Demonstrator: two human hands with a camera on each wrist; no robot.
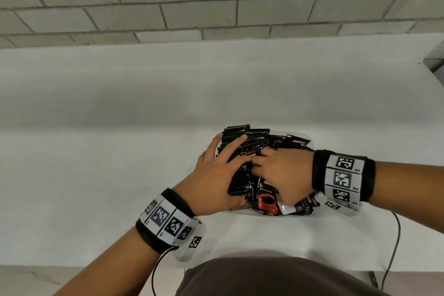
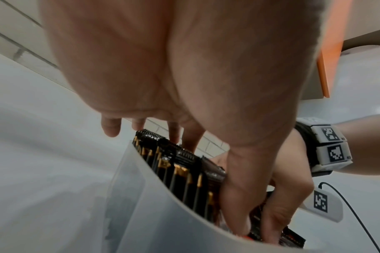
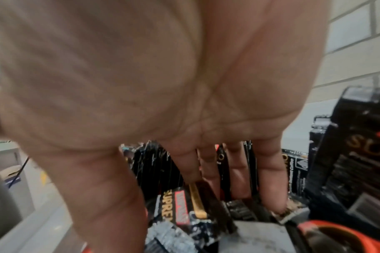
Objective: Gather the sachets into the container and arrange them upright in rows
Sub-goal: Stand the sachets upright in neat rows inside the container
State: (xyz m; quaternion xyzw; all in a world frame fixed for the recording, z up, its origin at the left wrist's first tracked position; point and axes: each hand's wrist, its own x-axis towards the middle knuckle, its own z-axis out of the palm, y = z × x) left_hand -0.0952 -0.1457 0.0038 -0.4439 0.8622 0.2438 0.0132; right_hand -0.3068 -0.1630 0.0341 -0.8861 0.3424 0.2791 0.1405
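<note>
A translucent container (image 1: 309,141) on the white table holds several black sachets. On its left side a row of sachets (image 1: 242,143) stands upright on edge. My left hand (image 1: 223,170) spans that row, straight fingers pressing its far part and the thumb (image 2: 234,196) reaching down at its near end beside the container wall (image 2: 141,205). My right hand (image 1: 278,173) lies over the right side, its straight fingers (image 3: 271,179) poking down among loose sachets (image 3: 178,205). A sachet with a red cup picture (image 1: 266,202) leans at the near edge.
The table (image 1: 120,151) runs back to a grey brick wall (image 1: 216,7). A black cable (image 1: 394,247) hangs off the front right. A grey object (image 1: 436,60) sits at the far right edge. The table's front edge (image 1: 72,265) is close to my body.
</note>
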